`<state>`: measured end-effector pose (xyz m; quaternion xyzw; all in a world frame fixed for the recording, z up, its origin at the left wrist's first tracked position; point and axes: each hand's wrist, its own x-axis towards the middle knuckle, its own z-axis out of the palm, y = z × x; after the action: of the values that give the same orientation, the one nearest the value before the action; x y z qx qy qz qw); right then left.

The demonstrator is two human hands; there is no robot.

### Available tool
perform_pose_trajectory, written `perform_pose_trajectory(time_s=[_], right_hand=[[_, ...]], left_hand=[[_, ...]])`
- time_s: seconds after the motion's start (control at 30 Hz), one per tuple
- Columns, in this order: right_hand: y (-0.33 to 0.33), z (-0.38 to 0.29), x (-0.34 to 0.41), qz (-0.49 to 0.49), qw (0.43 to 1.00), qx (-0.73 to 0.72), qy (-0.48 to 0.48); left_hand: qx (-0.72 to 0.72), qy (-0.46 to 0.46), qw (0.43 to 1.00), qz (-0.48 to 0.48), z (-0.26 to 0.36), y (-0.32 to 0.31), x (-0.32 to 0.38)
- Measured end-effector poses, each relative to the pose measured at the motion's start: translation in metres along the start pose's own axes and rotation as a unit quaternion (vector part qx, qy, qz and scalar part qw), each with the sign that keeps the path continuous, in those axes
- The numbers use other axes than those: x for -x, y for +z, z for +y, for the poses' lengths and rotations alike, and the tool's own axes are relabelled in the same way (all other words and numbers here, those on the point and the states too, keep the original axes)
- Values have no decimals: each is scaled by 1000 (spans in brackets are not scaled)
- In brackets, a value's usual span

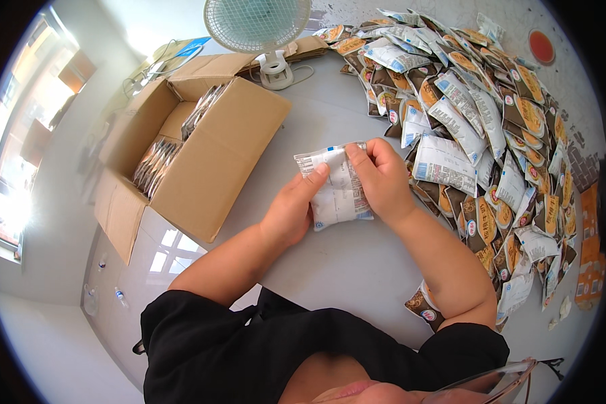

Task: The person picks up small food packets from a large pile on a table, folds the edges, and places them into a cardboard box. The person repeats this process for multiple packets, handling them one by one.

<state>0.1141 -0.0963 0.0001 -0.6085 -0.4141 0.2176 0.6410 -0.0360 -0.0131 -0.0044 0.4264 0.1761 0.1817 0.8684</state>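
Between my hands, above the grey tabletop [328, 267], is a white pouch [339, 197] with its printed back towards me. My left hand [295, 204] grips its left side, thumb lying across the front. At the upper right corner my right hand [384, 177] pinches the pouch between thumb and bent fingers. The fingers behind the pouch are hidden. To the right spreads a big heap of brown and white pouches [459, 116], some face up, others showing their white backs. An open cardboard box [222, 151] stands to the left, with several pouches [156, 164] packed upright inside.
A fan [275, 70] stands behind the box, near flattened cardboard [308, 45]. One pouch [426, 308] lies under my right forearm. A red round object [541, 46] sits at the far right, and an orange carton [588, 247] at the right edge. Plastic bottles [121, 297] are on the floor.
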Motion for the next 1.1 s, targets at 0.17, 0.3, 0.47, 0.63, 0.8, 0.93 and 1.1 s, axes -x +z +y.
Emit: perform_pose_trajectory(time_s=[0.17,0.3,0.47,0.63,0.8,0.93,1.1], right_hand=[[3,-3,5,-55,998,5,-11],[1,-2,5,-171,981,62,72],[1,-14,7,-243,954,140,105],[6,-22,22,-263,960,37,85],[9,-11,21,-218,971,-20,92],[3,-6,14,-155,979,-102,87],[-10,-6,-1,-129,978,-131,95]], left_hand=[[-65,74,992,83,-2,-4,-3],[-87,108,985,103,-3,-9,-4],[-107,106,982,114,-2,-6,-2],[-99,73,991,44,-1,-10,5],[-63,47,996,45,3,-2,4],[-83,7,997,0,7,-1,3],[-128,-45,989,-66,7,-7,3]])
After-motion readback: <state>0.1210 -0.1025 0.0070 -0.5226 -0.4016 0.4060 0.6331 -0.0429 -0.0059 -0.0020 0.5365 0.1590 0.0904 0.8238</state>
